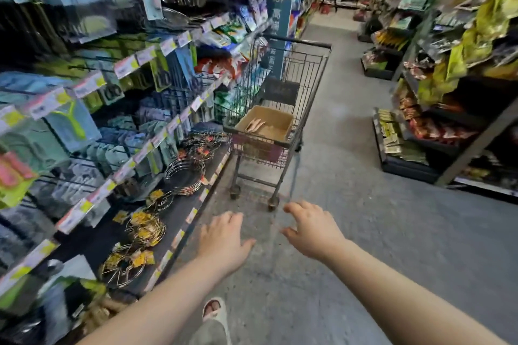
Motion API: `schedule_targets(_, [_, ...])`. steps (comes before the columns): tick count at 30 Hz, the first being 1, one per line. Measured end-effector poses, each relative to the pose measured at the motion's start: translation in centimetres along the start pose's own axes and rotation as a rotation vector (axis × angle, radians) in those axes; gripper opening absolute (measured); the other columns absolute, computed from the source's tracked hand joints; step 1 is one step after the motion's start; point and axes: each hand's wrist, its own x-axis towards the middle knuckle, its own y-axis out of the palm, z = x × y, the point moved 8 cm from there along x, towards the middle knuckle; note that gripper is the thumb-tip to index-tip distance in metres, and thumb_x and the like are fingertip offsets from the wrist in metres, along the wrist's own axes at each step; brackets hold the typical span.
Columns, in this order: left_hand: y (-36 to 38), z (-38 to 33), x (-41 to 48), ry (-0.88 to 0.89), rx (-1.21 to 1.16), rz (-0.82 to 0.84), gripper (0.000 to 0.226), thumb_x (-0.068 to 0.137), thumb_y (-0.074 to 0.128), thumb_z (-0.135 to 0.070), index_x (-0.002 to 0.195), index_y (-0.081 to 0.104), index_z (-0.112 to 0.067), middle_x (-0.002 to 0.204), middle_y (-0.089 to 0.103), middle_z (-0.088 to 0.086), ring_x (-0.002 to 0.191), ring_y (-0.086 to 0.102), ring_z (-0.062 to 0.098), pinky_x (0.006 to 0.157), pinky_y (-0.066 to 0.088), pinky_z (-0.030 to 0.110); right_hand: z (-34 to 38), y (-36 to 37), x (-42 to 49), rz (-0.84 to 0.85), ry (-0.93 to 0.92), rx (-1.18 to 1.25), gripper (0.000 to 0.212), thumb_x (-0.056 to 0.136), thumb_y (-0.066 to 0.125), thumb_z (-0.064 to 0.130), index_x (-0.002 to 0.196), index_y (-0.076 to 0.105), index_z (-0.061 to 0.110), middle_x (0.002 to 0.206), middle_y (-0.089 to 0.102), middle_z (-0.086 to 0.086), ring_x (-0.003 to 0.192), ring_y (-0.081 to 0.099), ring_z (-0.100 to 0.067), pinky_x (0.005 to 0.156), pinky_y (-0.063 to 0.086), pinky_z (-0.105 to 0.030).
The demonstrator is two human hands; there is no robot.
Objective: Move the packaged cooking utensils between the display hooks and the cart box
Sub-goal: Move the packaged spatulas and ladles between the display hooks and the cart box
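head-worn view, facing forward and down the aisle (wide-angle), cart [276, 109] ahead

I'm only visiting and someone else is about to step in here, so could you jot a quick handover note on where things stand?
Left hand: open, holding nothing, stretched out over the aisle floor.
Right hand: open, holding nothing, alongside it.
Shopping cart: parked ahead against the left shelving, out of both hands' reach.
Cardboard box: sits in the cart's basket, with what looks like one or two packaged items in it; too blurred to name.
Display hooks: on the left, full of packaged utensils.
Done: cannot tell from this view.
Left: walk to the cart, then carry on moving packages between the hooks and the box.
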Motion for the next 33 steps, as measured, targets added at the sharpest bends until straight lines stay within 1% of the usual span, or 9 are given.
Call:
schedule_targets(6, [0.0,0.5,12.2,0.048,-0.012,0.051,0.065,0.087,0.047,-0.052,0.141,0.027,-0.022,0.149,0.030,0.001,0.137,0.028,0.022,0.112,0.026,0.041,-3.9,-1.6,10.1,0.013,0.092,-0.027,0.047,0.090,0.048,0.040,0.135,0.042,0.026,0.137,0.047,-0.002,0.128,0.041,-0.026,0.101,0.035,-0.038])
schedule_targets(9, [-1.4,1.0,18.8,0.071,-0.032,0.066,0.065,0.087,0.048,-0.052,0.141,0.027,-0.021,0.148,0.031,0.001,0.136,0.029,0.022,0.111,0.026,0.041,-5.3,-2.7,15.4,0.038,0.151,-0.008,0.048,0.091,0.047,0.042,0.136,0.040,0.027,0.138,0.046,-0.001,0.129,0.041,-0.025,0.102,0.035,-0.038])
schedule_targets(12, [-3.0,1.2,25.2,0.114,0.005,0.064,0.064,0.086,0.047,-0.053,0.140,0.030,-0.022,0.145,0.035,-0.001,0.134,0.032,0.022,0.111,0.027,0.044,-6.3,-3.5,20.8,0.032,0.198,0.024,0.049,0.091,0.047,0.043,0.137,0.041,0.026,0.139,0.046,-0.001,0.129,0.041,-0.025,0.103,0.035,-0.038])
schedule_targets(15, [-3.4,1.1,29.0,0.126,0.008,0.090,0.064,0.086,0.048,-0.052,0.139,0.031,-0.021,0.144,0.036,0.000,0.134,0.033,0.023,0.110,0.028,0.046,-7.1,-3.7,23.7,0.046,0.229,0.042,0.050,0.090,0.048,0.043,0.137,0.042,0.026,0.139,0.046,-0.001,0.128,0.042,-0.026,0.103,0.035,-0.038])
schedule_targets(19, [-2.1,0.5,34.1,0.150,0.012,0.161,0.063,0.086,0.047,-0.052,0.139,0.031,-0.022,0.144,0.036,0.000,0.134,0.033,0.022,0.111,0.028,0.044,-8.9,-3.5,28.9,0.091,0.260,0.070,0.050,0.091,0.047,0.043,0.137,0.040,0.026,0.139,0.045,-0.002,0.128,0.042,-0.026,0.103,0.035,-0.038])
schedule_targets(21, [-1.7,0.3,37.0,0.150,0.010,0.175,0.063,0.086,0.047,-0.052,0.139,0.031,-0.022,0.145,0.035,-0.001,0.134,0.032,0.021,0.111,0.027,0.043,-10.0,-3.7,32.2,0.100,0.261,0.072,0.050,0.091,0.048,0.043,0.137,0.040,0.026,0.138,0.045,-0.003,0.127,0.042,-0.027,0.103,0.037,-0.039])
schedule_targets(25, [-1.7,0.9,43.7,0.080,-0.005,0.170,0.065,0.087,0.047,-0.053,0.140,0.030,-0.022,0.146,0.034,-0.001,0.135,0.032,0.020,0.112,0.027,0.042,-12.1,-4.1,39.8,0.120,0.209,0.062,0.048,0.091,0.048,0.042,0.134,0.042,0.022,0.133,0.048,-0.005,0.125,0.044,-0.029,0.102,0.038,-0.041])
schedule_targets(29, [-1.4,1.3,51.4,0.006,0.000,0.172,0.064,0.087,0.047,-0.053,0.140,0.030,-0.021,0.144,0.036,-0.001,0.132,0.035,0.020,0.110,0.030,0.036,-14.6,-4.1,48.6,0.147,0.128,0.091,0.042,0.090,0.048,0.038,0.128,0.046,0.020,0.126,0.051,-0.006,0.121,0.046,-0.029,0.099,0.040,-0.039])
schedule_targets(33, [-0.9,0.6,59.3,-0.076,-0.013,0.210,0.063,0.088,0.048,-0.050,0.141,0.031,-0.019,0.144,0.037,0.002,0.132,0.036,0.021,0.109,0.030,0.031,-18.3,-4.5,56.9,0.206,0.087,0.116,0.041,0.090,0.050,0.037,0.127,0.047,0.020,0.124,0.052,-0.006,0.117,0.048,-0.029,0.096,0.041,-0.039])
